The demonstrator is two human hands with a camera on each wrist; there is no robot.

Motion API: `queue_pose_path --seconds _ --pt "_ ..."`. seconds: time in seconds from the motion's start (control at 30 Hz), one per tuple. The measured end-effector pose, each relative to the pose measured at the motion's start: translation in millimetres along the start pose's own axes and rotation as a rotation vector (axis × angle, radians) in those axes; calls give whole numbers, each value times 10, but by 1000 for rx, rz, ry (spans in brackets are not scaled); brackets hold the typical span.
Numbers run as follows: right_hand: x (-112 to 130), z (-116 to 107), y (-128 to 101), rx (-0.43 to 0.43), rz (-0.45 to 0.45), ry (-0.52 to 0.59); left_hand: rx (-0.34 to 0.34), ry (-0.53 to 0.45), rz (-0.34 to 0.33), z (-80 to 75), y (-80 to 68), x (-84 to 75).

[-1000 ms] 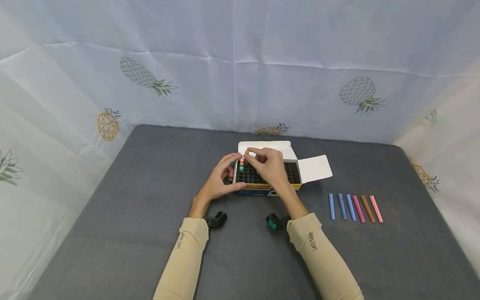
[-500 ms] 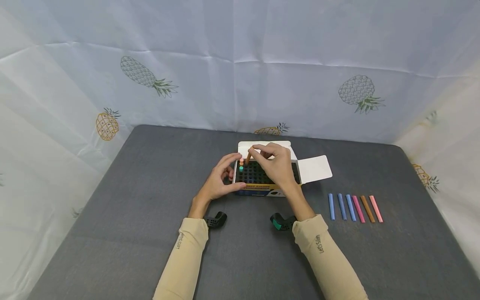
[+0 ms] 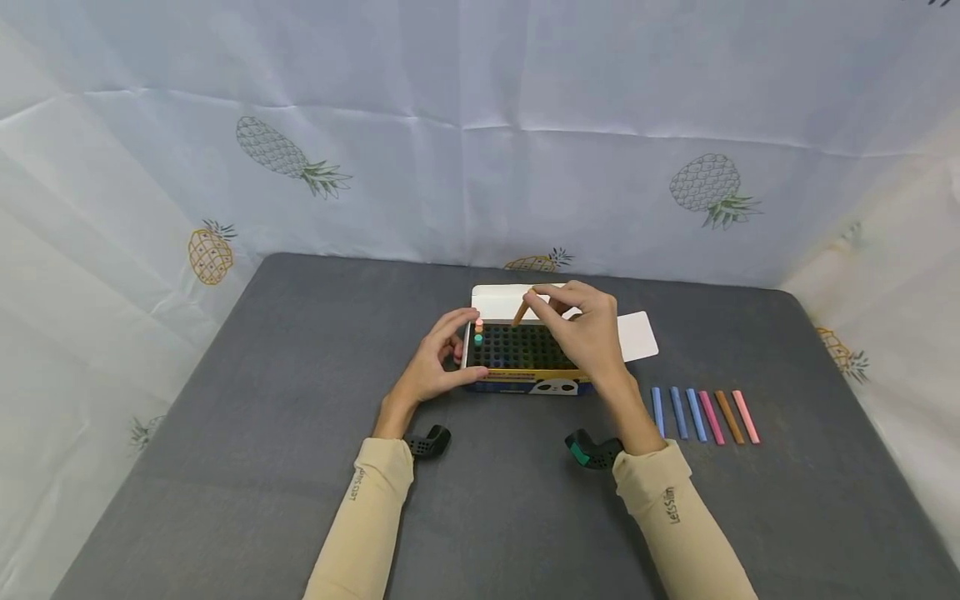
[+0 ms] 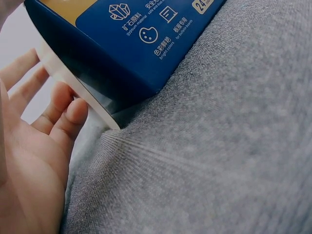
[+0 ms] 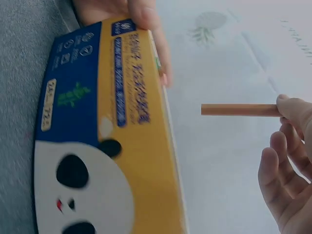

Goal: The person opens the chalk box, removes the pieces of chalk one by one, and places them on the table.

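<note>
- You've got the brown chalk stick (image 3: pixel 521 312) clear of the chalk box (image 3: pixel 525 379) now; half a second ago its tip was still down among the slots at the box's left end, and now it hangs tilted above the back rim.
- Your right hand (image 3: pixel 588 333) pinches that stick by its upper end between thumb and fingertips, and it has drifted right and up from where it was.
- Your left hand (image 3: pixel 435 367) hasn't budged: fingers and thumb curled round the box's left end, steadying it.
- Orange and green chalks (image 3: pixel 478 332) stand in the left column of slots, as before.
- Six loose chalks (image 3: pixel 703 415) lie in a row on the grey table (image 3: pixel 262 400), to the right of the box.
</note>
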State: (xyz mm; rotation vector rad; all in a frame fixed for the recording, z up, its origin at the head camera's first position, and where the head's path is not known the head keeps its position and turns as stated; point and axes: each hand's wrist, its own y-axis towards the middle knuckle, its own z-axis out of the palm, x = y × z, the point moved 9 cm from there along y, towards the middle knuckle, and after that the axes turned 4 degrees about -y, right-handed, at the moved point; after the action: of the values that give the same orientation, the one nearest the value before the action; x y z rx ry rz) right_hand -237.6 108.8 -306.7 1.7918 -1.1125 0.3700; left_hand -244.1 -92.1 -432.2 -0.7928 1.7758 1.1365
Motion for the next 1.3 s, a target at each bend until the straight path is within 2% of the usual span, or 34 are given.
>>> queue_pose_path --seconds 0.1,0.33,0.63,1.07,1.3 --pt "-4 -112 -8 -10 -2 -17 -1 -1 -11 -4 -4 7" --pt "-32 -384 -78 -15 31 30 -2 3 -11 -3 -1 -17" --pt "-77 -695 -203 -25 38 -21 -2 21 -29 5 0 -3" --pt "-239 -1228 -492 -92 76 -65 -5 3 -22 -3 -18 22" --pt "-368 -1531 -668 -98 45 -95 -6 20 -21 9 -14 26"
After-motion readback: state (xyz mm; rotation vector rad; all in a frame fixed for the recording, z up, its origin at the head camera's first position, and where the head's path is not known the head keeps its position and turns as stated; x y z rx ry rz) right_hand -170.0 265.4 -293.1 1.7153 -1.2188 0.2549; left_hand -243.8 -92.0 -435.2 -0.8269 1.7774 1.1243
